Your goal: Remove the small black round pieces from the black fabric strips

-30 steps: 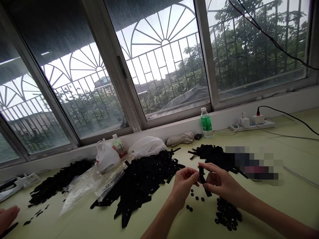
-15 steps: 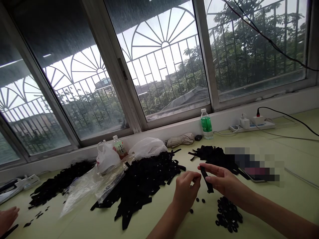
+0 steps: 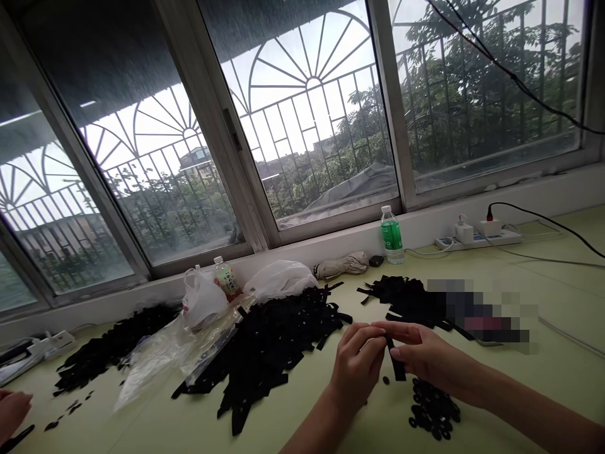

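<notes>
My left hand [image 3: 355, 369] and my right hand [image 3: 423, 356] meet over the pale green table [image 3: 543, 372]. Between them hangs a short black strip [image 3: 396, 364], pinched at its top by the fingers of both hands. Right below lie a small pile of black round buttons [image 3: 432, 408] and a loose button [image 3: 386, 380]. A big heap of black strips [image 3: 269, 343] spreads to the left of my left hand. A smaller heap of strips [image 3: 406, 297] lies behind my right hand.
Plastic bags [image 3: 203, 302] and a drink bottle [image 3: 224, 277] sit by the window sill, a green-labelled bottle [image 3: 391, 234] and a power strip [image 3: 477, 238] further right. Another person's hand [image 3: 12, 410] rests at the far left near another black heap [image 3: 108, 347].
Both hands have sunk a little toward the table and drawn together; the strip, held up in the right fingers before, now hangs lower between both hands.
</notes>
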The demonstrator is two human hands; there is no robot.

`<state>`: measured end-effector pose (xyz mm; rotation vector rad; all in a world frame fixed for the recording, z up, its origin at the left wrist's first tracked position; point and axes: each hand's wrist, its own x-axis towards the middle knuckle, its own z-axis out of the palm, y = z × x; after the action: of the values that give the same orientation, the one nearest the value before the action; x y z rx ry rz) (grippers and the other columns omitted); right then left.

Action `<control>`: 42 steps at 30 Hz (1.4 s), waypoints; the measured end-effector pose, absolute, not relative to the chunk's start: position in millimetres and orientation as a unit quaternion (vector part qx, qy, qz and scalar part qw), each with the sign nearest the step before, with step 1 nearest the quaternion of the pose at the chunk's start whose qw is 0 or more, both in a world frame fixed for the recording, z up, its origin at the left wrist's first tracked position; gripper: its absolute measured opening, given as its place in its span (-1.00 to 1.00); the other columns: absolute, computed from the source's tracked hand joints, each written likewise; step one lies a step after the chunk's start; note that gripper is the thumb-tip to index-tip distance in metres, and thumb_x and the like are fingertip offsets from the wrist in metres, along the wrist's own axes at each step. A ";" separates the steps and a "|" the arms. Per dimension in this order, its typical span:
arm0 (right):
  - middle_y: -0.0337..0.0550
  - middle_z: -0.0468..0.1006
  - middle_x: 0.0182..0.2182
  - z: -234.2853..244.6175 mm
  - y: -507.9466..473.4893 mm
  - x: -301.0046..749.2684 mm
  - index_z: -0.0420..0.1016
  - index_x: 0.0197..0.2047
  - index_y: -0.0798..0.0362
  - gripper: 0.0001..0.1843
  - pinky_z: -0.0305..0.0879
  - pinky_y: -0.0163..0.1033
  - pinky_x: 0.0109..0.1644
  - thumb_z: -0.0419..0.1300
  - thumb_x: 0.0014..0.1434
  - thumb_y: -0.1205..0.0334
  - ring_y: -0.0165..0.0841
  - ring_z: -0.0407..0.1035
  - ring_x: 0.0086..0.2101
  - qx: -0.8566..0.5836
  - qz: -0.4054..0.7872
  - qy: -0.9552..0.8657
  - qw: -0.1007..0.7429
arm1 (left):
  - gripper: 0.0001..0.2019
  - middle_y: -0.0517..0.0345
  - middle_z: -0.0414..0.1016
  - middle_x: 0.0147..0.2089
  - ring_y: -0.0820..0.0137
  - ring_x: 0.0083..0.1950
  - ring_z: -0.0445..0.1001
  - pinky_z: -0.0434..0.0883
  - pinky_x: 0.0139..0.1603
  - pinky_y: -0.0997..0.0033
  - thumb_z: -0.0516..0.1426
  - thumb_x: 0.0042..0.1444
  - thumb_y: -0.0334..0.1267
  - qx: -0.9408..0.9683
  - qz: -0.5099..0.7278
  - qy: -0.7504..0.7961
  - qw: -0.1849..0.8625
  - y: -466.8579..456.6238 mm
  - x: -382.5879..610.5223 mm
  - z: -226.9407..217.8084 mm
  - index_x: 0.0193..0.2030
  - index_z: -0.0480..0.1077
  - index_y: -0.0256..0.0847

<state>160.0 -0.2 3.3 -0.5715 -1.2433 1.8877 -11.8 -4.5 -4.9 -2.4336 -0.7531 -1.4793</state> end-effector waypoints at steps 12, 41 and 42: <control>-0.21 0.53 -0.18 11.9 -3.7 161.2 0.58 -0.09 -0.06 -0.56 0.28 -0.40 -0.35 0.37 -0.11 0.32 -0.49 0.27 -0.43 -0.230 0.745 -0.508 0.367 | -0.85 0.01 0.55 -0.23 0.32 -0.24 0.46 0.47 -0.23 0.31 0.07 0.14 -0.50 -0.830 -0.487 -0.244 0.117 -6.9 -13.3 -3.9 -0.26 0.36 -0.17; -0.17 0.47 -0.14 4.7 -2.0 159.2 0.50 0.01 -0.03 -0.55 0.32 -0.37 -0.37 0.32 -0.01 0.30 -0.54 0.25 -0.49 -0.211 0.720 -0.555 0.358 | -0.78 0.02 0.44 -0.32 0.33 -0.30 0.35 0.38 -0.28 0.32 0.02 0.14 -0.58 -0.816 -0.499 -0.268 0.115 -3.1 -13.3 -7.4 -0.14 0.32 -0.24; -0.15 0.46 -0.11 4.7 -1.8 159.1 0.47 0.04 -0.04 -0.52 0.34 -0.36 -0.37 0.33 -0.01 0.26 -0.53 0.26 -0.49 -0.225 0.713 -0.556 0.362 | -0.78 0.02 0.44 -0.32 0.33 -0.30 0.35 0.38 -0.28 0.33 0.02 0.14 -0.58 -0.816 -0.498 -0.269 0.115 -2.8 -13.5 -7.3 -0.14 0.32 -0.24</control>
<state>159.1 -1.8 4.7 -0.5788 -1.4323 1.8367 -13.5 -2.8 -7.3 -2.3923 -0.7886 -1.4610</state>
